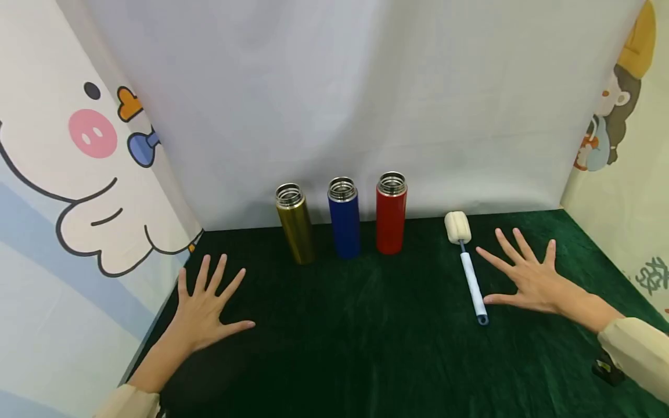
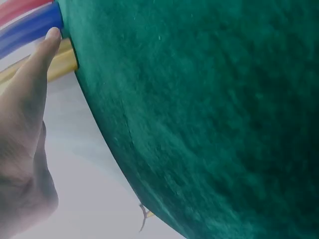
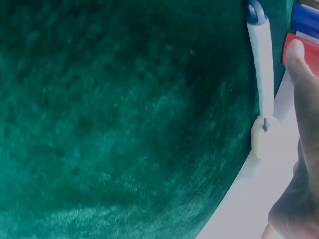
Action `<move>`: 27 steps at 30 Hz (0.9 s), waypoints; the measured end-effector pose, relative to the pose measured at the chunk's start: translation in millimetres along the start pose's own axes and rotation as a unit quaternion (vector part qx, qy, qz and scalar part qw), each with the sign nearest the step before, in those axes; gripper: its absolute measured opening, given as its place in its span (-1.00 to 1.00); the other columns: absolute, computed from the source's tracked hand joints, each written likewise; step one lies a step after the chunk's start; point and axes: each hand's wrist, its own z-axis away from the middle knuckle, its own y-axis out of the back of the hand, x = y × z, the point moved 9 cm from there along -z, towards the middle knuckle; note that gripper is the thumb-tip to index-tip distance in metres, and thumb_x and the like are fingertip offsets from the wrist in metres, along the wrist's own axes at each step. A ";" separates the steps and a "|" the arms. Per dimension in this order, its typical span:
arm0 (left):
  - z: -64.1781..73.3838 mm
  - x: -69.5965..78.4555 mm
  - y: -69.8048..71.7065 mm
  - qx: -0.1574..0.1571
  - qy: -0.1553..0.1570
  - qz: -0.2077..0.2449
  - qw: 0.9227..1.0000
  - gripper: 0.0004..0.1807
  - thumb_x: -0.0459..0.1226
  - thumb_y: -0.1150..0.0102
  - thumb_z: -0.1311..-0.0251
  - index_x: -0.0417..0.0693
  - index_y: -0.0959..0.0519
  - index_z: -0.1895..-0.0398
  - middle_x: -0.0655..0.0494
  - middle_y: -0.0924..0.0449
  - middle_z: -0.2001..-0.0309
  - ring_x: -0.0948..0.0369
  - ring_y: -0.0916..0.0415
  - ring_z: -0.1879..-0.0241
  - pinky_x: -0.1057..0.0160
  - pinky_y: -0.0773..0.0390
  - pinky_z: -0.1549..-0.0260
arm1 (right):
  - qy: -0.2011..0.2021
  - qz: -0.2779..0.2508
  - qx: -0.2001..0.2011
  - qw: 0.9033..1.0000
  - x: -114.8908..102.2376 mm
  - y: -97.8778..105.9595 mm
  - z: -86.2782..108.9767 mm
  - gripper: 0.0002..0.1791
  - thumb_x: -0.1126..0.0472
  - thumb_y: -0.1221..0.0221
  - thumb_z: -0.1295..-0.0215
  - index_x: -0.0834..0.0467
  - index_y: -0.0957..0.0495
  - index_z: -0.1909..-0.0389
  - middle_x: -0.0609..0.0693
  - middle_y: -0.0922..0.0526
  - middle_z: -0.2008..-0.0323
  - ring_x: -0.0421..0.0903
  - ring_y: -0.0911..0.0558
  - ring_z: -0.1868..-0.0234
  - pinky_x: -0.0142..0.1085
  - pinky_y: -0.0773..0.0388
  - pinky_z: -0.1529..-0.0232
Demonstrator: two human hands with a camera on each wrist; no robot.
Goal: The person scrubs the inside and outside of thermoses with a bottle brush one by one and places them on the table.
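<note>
Three lidless bottles stand upright in a row towards the back of the table: a gold bottle (image 1: 296, 232), a blue bottle (image 1: 345, 226) and a red bottle (image 1: 391, 223), each with a bare steel mouth. To their right lies a bottle brush (image 1: 473, 284) with a cream sponge head (image 1: 457, 227) and a pale handle. My left hand (image 1: 202, 313) is spread with nothing in it, left of the gold bottle. My right hand (image 1: 533, 284) is spread too, its thumb tip close beside the brush handle. In the right wrist view the brush (image 3: 261, 69) lies left of that hand.
A dark green cloth (image 1: 366, 348) covers the table. Behind it hangs a white curtain (image 1: 340, 87). Cartoon-printed sheets stand at the left (image 1: 52, 232) and right (image 1: 617, 191). A small black object (image 1: 608, 368) shows by the right sleeve.
</note>
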 end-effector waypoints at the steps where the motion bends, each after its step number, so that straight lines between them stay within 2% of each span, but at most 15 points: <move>1: -1.2 3.1 0.4 0.000 -0.006 0.004 1.000 0.25 0.59 -0.05 0.02 0.44 0.26 -0.66 0.00 0.53 -0.68 -0.10 0.67 -0.64 -0.52 0.48 -0.42 | -0.002 0.003 0.001 1.000 1.7 0.0 -0.4 0.14 -0.45 -0.26 -0.15 -0.31 0.14 -0.64 0.15 0.50 -0.65 0.39 0.46 -0.61 0.77 0.43 -0.12; 4: -4.1 16.8 -1.0 -0.011 -0.025 0.037 0.999 0.22 0.56 -0.07 -0.01 0.37 0.15 -0.67 -0.01 0.52 -0.68 -0.08 0.66 -0.64 -0.49 0.47 -0.44 | -0.012 -0.005 -0.002 1.000 7.8 -1.4 0.0 0.10 -0.41 -0.25 -0.21 -0.30 0.13 -0.64 0.14 0.51 -0.65 0.38 0.46 -0.61 0.79 0.29 -0.11; 7: -8.5 36.4 -4.6 -0.036 -0.045 0.087 0.995 0.19 0.53 -0.10 -0.05 0.29 0.06 -0.66 -0.02 0.52 -0.68 -0.08 0.64 -0.65 -0.47 0.44 -0.46 | -0.017 -0.016 -0.004 1.000 13.3 -4.1 2.2 0.08 -0.35 -0.26 -0.25 -0.26 0.14 -0.65 0.17 0.50 -0.65 0.41 0.40 -0.61 0.79 0.10 -0.07; 10: -17.5 59.9 -5.7 -0.054 -0.069 0.128 0.988 0.17 0.49 -0.16 -0.05 0.27 0.02 -0.66 -0.03 0.47 -0.69 -0.13 0.51 -0.66 -0.47 0.31 -0.46 | -0.017 -0.021 -0.004 1.000 17.3 -6.3 3.6 0.07 -0.31 -0.26 -0.28 -0.24 0.15 -0.65 0.19 0.51 -0.64 0.44 0.39 -0.61 0.78 -0.01 -0.04; 13: -32.1 89.9 -3.5 -0.057 -0.112 0.159 0.979 0.13 0.42 -0.21 -0.10 0.27 0.00 -0.66 -0.07 0.36 -0.69 -0.16 0.37 -0.65 -0.45 0.17 -0.47 | -0.014 -0.013 0.004 1.000 20.2 -6.0 2.4 0.07 -0.29 -0.27 -0.29 -0.25 0.16 -0.65 0.19 0.51 -0.64 0.44 0.38 -0.61 0.78 0.00 -0.04; 15: -43.0 110.7 -1.8 -0.051 -0.144 0.181 0.972 0.09 0.37 -0.23 -0.15 0.25 -0.01 -0.66 -0.09 0.31 -0.69 -0.18 0.30 -0.65 -0.44 0.09 -0.47 | -0.011 -0.006 0.010 1.000 20.9 -5.4 0.6 0.07 -0.26 -0.27 -0.30 -0.26 0.17 -0.65 0.18 0.50 -0.64 0.43 0.37 -0.61 0.78 0.02 -0.06; 17: -53.5 131.3 -2.3 -0.055 -0.164 0.207 0.963 0.07 0.32 -0.23 -0.20 0.27 0.04 -0.66 -0.07 0.34 -0.69 -0.17 0.31 -0.65 -0.43 0.06 -0.48 | -0.002 -0.005 0.016 1.000 19.7 -6.2 0.9 0.07 -0.20 -0.30 -0.31 -0.27 0.18 -0.65 0.19 0.47 -0.65 0.43 0.36 -0.61 0.77 0.06 -0.10; 23: -92.1 174.7 0.4 -0.052 -0.176 0.297 0.937 0.06 0.16 -0.28 -0.28 0.31 0.16 -0.68 0.00 0.37 -0.69 -0.07 0.32 -0.67 -0.41 0.04 -0.49 | 0.016 -0.023 0.008 1.000 12.0 -12.6 -2.0 0.11 0.04 -0.37 -0.29 -0.26 0.17 -0.65 0.23 0.47 -0.64 0.44 0.35 -0.60 0.74 0.10 -0.17; 27: -121.1 195.5 0.9 -0.044 -0.176 0.361 0.915 0.07 0.06 -0.30 -0.31 0.24 0.19 -0.68 -0.03 0.33 -0.69 -0.07 0.31 -0.67 -0.39 0.05 -0.51 | 0.032 -0.018 0.024 0.999 3.6 -14.1 -3.3 0.13 0.09 -0.40 -0.26 -0.25 0.16 -0.65 0.22 0.46 -0.65 0.43 0.33 -0.61 0.72 0.09 -0.18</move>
